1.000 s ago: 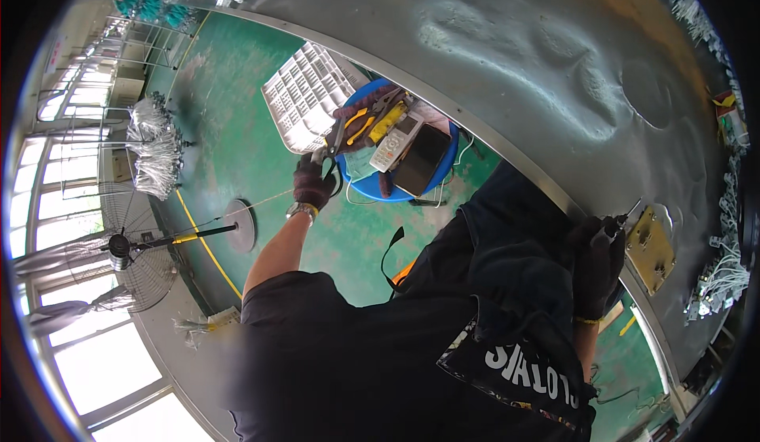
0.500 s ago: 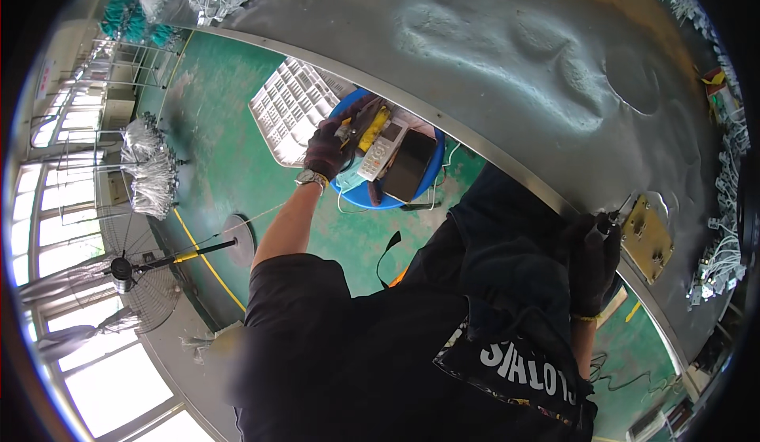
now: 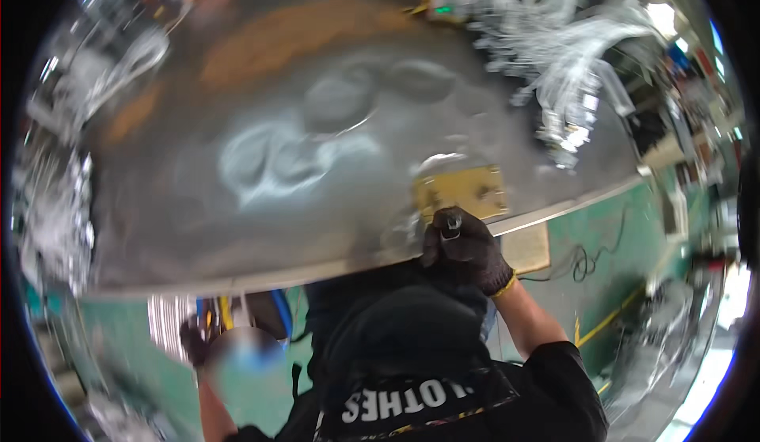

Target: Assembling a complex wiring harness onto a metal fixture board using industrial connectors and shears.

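My right hand [image 3: 469,254], in a dark knitted glove with a yellow cuff, is closed around a small dark tool [image 3: 451,225] with a shiny end. Its kind cannot be made out. The hand is at the front edge of the metal table, by a brass-coloured plate [image 3: 463,189] that has several small bolts or pins on it. Down at the left, below the table edge, my left hand [image 3: 195,342], also gloved, is beside a blue tub [image 3: 280,311] of mixed items. Blur hides its fingers and whatever they may touch.
The dented metal tabletop [image 3: 237,244] spans the view. Bundles of white cables [image 3: 554,54] lie at its far right, with more cables [image 3: 55,212] at the left. A yellow device [image 3: 445,0] with a green light stands at the back. A white crate [image 3: 168,327] is beside the tub.
My view has swung right and up over the table, so the tub and left hand now appear at the lower left. The right hand stays near the brass-coloured plate, still with the tool.
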The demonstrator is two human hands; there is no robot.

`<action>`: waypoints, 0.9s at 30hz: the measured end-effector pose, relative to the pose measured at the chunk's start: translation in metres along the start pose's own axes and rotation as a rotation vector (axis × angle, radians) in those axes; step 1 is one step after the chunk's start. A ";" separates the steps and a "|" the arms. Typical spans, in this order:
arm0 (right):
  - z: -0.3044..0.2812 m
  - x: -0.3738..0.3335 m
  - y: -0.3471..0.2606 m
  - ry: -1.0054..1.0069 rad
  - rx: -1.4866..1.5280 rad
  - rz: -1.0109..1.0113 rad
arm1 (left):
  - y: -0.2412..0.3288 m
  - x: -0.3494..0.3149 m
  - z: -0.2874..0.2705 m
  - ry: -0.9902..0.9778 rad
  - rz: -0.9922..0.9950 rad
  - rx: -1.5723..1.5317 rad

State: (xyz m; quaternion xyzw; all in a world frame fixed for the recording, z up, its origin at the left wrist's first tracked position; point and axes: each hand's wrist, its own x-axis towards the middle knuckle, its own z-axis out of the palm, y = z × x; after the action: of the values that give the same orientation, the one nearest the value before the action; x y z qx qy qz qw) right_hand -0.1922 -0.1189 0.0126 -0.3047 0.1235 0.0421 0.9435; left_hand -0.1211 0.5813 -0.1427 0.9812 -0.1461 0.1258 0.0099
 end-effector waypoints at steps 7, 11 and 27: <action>-0.085 -0.036 -0.168 0.447 -1.088 -0.882 | 0.169 0.152 -0.093 -1.181 0.127 -0.349; -0.095 -0.012 -0.263 0.620 -1.071 -1.059 | 0.226 0.192 -0.080 -1.200 0.425 -0.330; -0.151 0.106 -0.442 0.275 -0.351 -1.010 | 0.585 0.367 -0.181 -0.113 1.085 -0.704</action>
State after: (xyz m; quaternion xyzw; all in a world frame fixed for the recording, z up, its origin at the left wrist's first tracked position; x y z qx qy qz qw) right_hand -0.0528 -0.5648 0.1161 -0.4815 0.0752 -0.4361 0.7565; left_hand 0.0051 -0.0728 0.1141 0.7112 -0.6538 0.0059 0.2582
